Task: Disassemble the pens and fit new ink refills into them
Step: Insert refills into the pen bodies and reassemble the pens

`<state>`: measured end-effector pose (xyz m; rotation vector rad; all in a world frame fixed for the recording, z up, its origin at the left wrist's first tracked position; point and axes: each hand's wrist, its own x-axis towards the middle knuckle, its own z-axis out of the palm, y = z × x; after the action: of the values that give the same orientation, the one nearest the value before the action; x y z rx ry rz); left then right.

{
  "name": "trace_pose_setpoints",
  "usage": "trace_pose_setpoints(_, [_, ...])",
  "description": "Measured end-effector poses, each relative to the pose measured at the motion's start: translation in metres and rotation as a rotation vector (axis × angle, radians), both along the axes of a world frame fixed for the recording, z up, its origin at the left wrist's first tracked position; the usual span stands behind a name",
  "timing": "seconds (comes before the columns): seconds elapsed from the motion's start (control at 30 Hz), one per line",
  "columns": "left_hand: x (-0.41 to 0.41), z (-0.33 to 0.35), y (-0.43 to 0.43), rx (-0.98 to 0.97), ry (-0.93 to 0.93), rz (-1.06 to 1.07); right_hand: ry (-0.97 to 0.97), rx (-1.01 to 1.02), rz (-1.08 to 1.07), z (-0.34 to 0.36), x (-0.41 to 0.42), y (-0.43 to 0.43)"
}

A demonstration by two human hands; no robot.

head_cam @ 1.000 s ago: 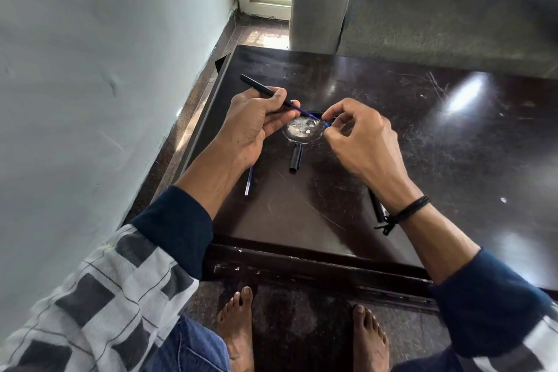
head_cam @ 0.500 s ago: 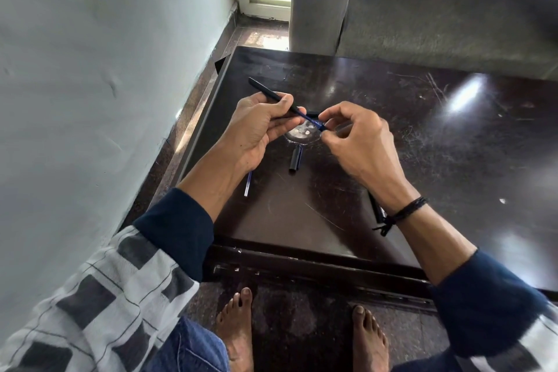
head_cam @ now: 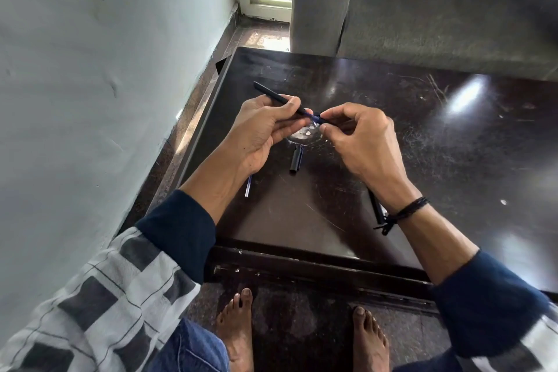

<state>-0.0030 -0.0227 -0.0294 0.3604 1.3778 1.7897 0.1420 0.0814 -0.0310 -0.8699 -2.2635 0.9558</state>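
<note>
My left hand [head_cam: 262, 132] grips a black pen barrel [head_cam: 271, 95] that points up and to the left above the dark table [head_cam: 422, 142]. A blue refill [head_cam: 310, 113] sticks out of the barrel's near end. My right hand [head_cam: 359, 142] pinches the small black tip piece [head_cam: 322, 119] on that refill. A black pen cap [head_cam: 296, 159] lies on the table below my hands. A loose blue refill [head_cam: 248, 186] shows under my left wrist. Another black pen [head_cam: 377, 209] lies partly hidden under my right wrist.
A small round silvery patch [head_cam: 304, 135] sits on the table under my hands. A pale wall [head_cam: 90, 100] runs along the left. A grey sofa [head_cam: 453, 9] stands beyond the table. My bare feet [head_cam: 238, 329] are on the floor by the near edge.
My hands have come closer together, and less of the blue refill shows between barrel and tip piece. The barrel has tilted slightly. Parts on the table have not moved.
</note>
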Motion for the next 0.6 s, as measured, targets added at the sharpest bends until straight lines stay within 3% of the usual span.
trace_pose_setpoints(0.1, [0.0069,-0.0012,0.0024,0.003,0.080,-0.020,0.003,-0.011,0.004,-0.0012,-0.0005,-0.0019])
trace_pose_setpoints(0.6, [0.0070,-0.0016,0.0020,0.019,0.005,0.000,0.045,-0.028,0.040,-0.0025,-0.0008,0.0009])
